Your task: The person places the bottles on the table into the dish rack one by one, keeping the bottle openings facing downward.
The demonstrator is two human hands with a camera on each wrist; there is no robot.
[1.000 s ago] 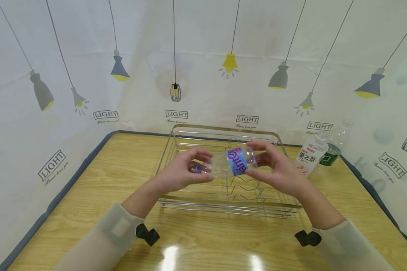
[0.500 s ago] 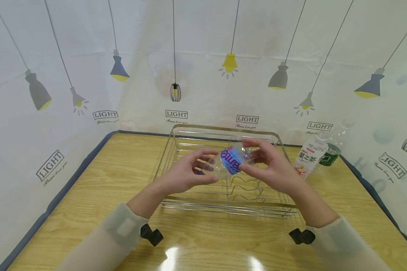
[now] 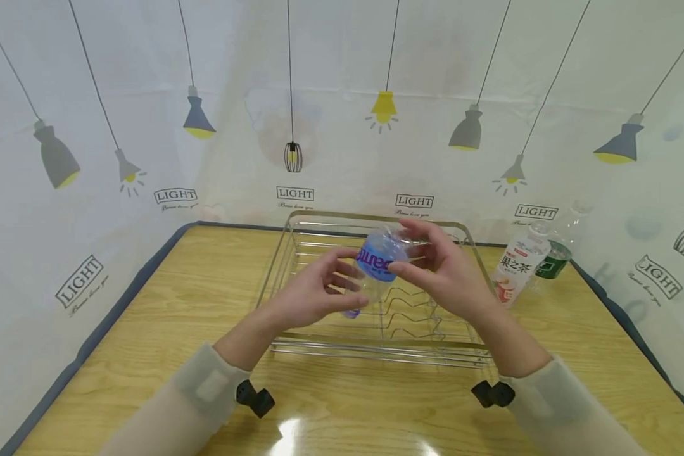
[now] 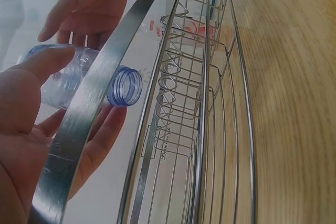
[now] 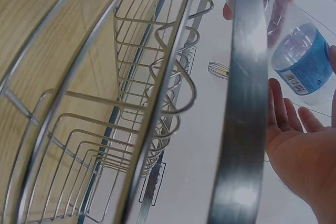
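Note:
A clear plastic bottle (image 3: pixel 376 261) with a blue label hangs tilted above the wire dish rack (image 3: pixel 376 345). Its open purple neck (image 3: pixel 351 312) points down towards me. My left hand (image 3: pixel 327 286) grips the lower, neck end, thumb on top and fingers beneath. My right hand (image 3: pixel 427 266) holds the raised base end between thumb and fingers. In the left wrist view the bottle (image 4: pixel 68 80) lies in my left hand (image 4: pixel 31 129) behind the rack's rim (image 4: pixel 89 114). The right wrist view has the bottle (image 5: pixel 304 61) above my right hand (image 5: pixel 296 150).
A white-labelled tea bottle (image 3: pixel 517 267) and a green-labelled clear bottle (image 3: pixel 554 263) stand at the rack's right, by the backdrop. The rack sits mid-table on the wooden top (image 3: pixel 177 304). Printed curtains close off the back and both sides.
The bottle has turned from lying level to tilted, base up and neck down towards me. Both hands rose a little and shifted left with it.

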